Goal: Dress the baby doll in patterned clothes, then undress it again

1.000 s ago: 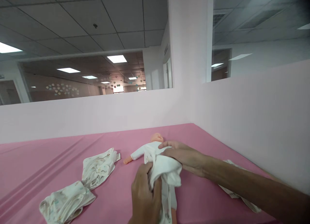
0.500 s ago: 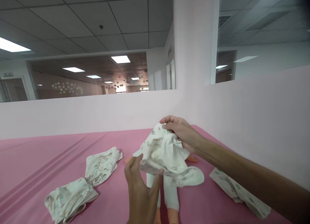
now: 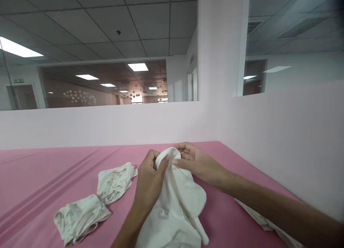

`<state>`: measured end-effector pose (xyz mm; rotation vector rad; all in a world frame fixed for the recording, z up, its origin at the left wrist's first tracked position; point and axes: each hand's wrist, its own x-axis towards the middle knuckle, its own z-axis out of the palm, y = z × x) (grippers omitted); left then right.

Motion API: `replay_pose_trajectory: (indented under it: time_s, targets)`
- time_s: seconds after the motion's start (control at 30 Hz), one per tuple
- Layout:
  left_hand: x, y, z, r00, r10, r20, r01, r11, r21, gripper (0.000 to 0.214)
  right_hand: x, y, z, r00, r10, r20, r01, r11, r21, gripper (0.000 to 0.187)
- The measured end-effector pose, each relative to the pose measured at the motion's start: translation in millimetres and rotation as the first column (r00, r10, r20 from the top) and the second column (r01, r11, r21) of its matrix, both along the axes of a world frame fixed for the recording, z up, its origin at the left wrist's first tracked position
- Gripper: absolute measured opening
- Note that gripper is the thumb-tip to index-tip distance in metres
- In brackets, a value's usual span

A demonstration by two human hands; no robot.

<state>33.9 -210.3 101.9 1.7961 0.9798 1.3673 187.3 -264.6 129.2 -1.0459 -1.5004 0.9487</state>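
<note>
Both my hands grip the top edge of a white baby garment (image 3: 178, 201) held up over the pink table (image 3: 40, 176). My left hand (image 3: 149, 181) is closed on the edge from the near side. My right hand (image 3: 195, 162) pinches the same edge from the right, fingers pressed together. The cloth hangs down toward me, with a small label showing near its middle. The doll seen earlier is hidden behind the garment and my hands.
Two folded patterned baby garments lie to the left, one (image 3: 115, 181) nearer the middle and one (image 3: 79, 219) nearer me. Another patterned cloth (image 3: 264, 223) lies under my right forearm. Low pale partition walls (image 3: 282, 133) close the table at the back and right.
The garment was lifted off the doll and turned; both hands have come together at its top edge. The doll, visible a second ago, is now covered from view.
</note>
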Motion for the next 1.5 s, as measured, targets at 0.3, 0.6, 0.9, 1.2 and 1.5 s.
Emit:
replay_pose_trajectory:
  time_s: [0.3,0.6,0.9,1.2,1.5]
  targets:
    - [-16,5,6.5,0.989,-0.123,0.081,0.128,0.99,-0.06,0.026,8,10,-24.6,0.868,-0.23,0.44,0.154,0.967,0.201,0.015]
    - [-59,22,15.8,0.934,0.112,-0.338,-0.073,0.989,0.127,0.027,47,33,-20.6,0.798,-0.384,0.464,0.299,0.922,0.248,0.021]
    - [-69,44,-20.0,0.599,0.723,-0.346,-0.344,0.622,0.703,0.035,53,42,22.3,0.858,-0.487,0.164,0.454,0.867,0.206,0.021]
    - [35,-4,-90.2,0.678,0.233,-0.698,0.088,0.916,0.392,0.036,-8,40,42.5,0.991,-0.133,-0.035,0.136,0.986,0.094,0.02]
    - [15,5,-42.7,0.953,-0.262,-0.149,0.249,0.963,-0.1,0.039,-17,13,19.8,0.987,-0.102,0.121,0.069,0.966,0.251,0.054]
